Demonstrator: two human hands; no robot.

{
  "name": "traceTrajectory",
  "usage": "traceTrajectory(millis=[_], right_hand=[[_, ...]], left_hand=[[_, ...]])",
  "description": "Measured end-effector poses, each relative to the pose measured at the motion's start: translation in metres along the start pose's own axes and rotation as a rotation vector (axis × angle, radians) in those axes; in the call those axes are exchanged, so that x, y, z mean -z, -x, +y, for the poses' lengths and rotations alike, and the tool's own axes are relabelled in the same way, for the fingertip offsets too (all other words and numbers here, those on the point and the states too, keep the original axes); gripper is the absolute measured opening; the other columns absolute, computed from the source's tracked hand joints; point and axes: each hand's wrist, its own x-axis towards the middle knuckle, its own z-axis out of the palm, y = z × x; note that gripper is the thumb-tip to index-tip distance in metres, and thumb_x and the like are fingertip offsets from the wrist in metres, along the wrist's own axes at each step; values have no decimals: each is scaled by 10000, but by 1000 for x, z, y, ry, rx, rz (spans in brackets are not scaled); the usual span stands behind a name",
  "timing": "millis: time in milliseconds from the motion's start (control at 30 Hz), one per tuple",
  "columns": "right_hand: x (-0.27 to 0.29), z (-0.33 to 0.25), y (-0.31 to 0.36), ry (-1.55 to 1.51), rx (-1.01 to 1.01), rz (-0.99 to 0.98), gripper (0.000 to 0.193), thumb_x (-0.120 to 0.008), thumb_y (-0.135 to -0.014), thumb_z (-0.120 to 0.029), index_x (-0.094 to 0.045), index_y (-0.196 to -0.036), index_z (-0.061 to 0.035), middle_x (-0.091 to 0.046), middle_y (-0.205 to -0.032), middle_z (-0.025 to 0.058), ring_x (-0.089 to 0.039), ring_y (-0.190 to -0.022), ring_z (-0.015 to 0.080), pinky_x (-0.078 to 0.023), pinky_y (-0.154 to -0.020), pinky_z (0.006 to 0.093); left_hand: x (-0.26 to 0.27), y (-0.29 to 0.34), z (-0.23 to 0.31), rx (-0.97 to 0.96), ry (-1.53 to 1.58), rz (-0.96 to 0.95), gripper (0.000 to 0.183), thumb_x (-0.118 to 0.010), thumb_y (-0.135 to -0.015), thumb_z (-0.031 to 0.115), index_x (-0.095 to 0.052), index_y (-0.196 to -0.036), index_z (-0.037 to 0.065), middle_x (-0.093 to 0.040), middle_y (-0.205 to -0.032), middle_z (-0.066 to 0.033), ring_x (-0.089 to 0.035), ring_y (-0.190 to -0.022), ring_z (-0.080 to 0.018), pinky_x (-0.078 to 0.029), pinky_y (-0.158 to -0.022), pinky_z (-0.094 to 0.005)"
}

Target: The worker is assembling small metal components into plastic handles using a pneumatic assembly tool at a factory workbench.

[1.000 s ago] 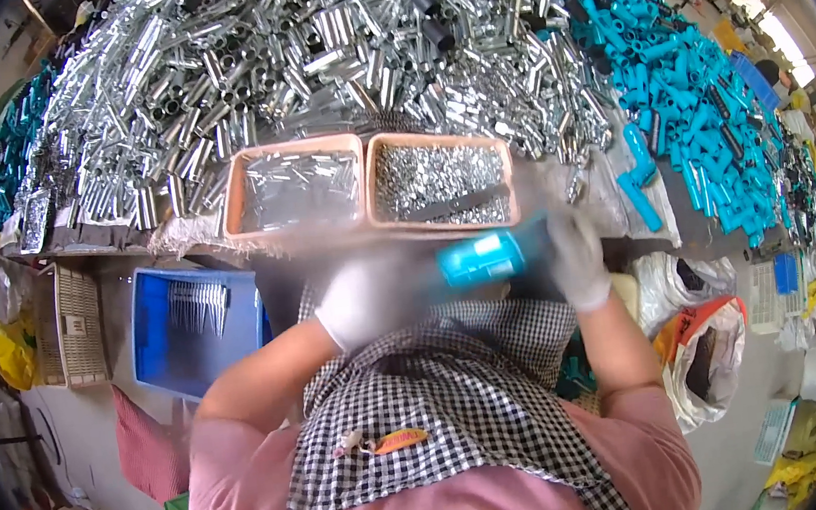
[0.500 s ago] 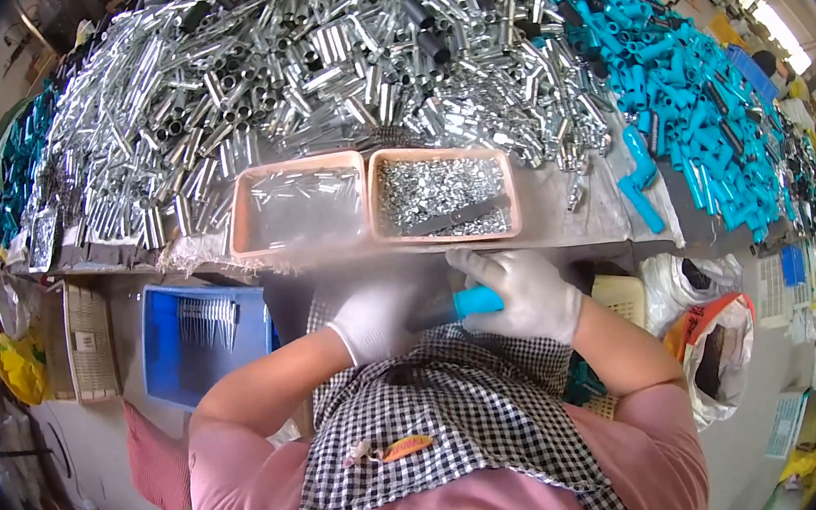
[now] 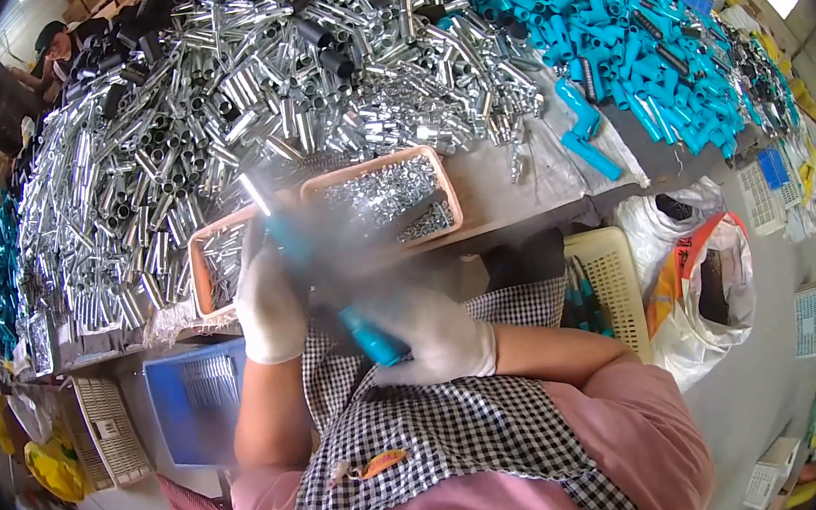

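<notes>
At the heaped worktable point(image 3: 528, 203), both hands point(image 3: 269, 306) point(image 3: 438, 340) curl closed around blurred teal parts point(image 3: 374, 339).

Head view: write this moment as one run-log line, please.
left hand: at blurred teal piece | right hand: holding teal handle | trays: holding metal parts

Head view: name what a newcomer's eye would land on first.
Likely the great heap of silvery metal tubes across the upper left and middle, then the turquoise heap at upper right. Below, the white-gloved left hand and right hand stand out, a turquoise piece between them.
</notes>
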Motion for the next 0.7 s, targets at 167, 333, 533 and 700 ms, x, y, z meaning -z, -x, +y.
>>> traceTrajectory(millis=[167,333,533,700], right_hand=[[53,41,0,403,-194,-13,701,-764,-720,-496,-587,-1194,-11,-658,-993,174,-659,-858,336,-544,-769,411],[144,148,19,1049,-793,270,511,-733,-782,-478,-630,-1024,-40,-689,-861,161,-680,-790,365,-543,-722,444],[143,180,40,441,-727,310,356,-687,-856,-325,-682,-1081,-50,-700,-994,214,-691,-932,340,-532,-797,416],[91,43,8,95,-303,30,275,-610,-867,-33,-649,-1139,-16,-647,-1032,176,-656,-951,303,-524,-851,375]], left_hand=[[12,13,15,126,-198,-200,597,-514,-965,544,-530,-1170,-17,-587,-760,-79,-586,-570,-170,-479,-516,-285],[16,15,13,212,-508,-620,567,-573,-944,528,-584,-1094,-19,-601,-779,-57,-584,-610,-136,-463,-560,-262],[15,24,-9,288,-709,-833,491,-633,-944,430,-609,-1172,-4,-631,-872,-36,-593,-807,-118,-494,-724,-280],[26,32,-13,386,-819,-909,453,-584,-973,414,-621,-1139,-6,-679,-944,-190,-653,-880,-259,-514,-815,-377]])
